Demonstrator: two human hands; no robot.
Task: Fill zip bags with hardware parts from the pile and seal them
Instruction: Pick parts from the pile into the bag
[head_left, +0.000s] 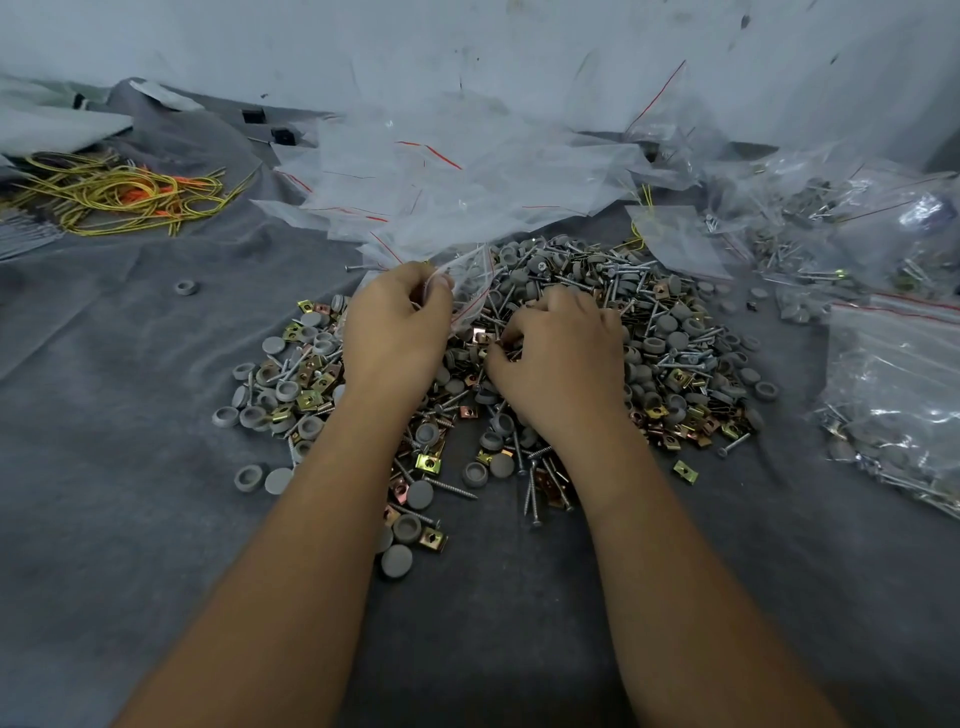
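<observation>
Head view: both bare forearms reach forward over a pile (597, 332) of mixed hardware on grey cloth (130, 415). Pile = grey caps, screws, brass-coloured clips, all jumbled. Left hand (395, 322) sits at pile's far-left edge, fingers curled, pinching a clear zip bag (470, 283) with a red strip; bag tilts up and right from the fingers, over the pile. Whether anything is inside it, cannot tell. Right hand (563, 353) palm down on pile centre, fingers bent into the parts, thumb and fingertips drawn together on small pieces; exactly which piece, cannot tell. Hands near each other, not touching. Heap of empty bags (457, 187) lies behind the pile, against a pale wall (363, 47). Filled bags (893, 374) at right, some with red strips showing. Yellow and orange wires (119, 195) far left. One loose cap (184, 287) alone on cloth, left of the pile.
</observation>
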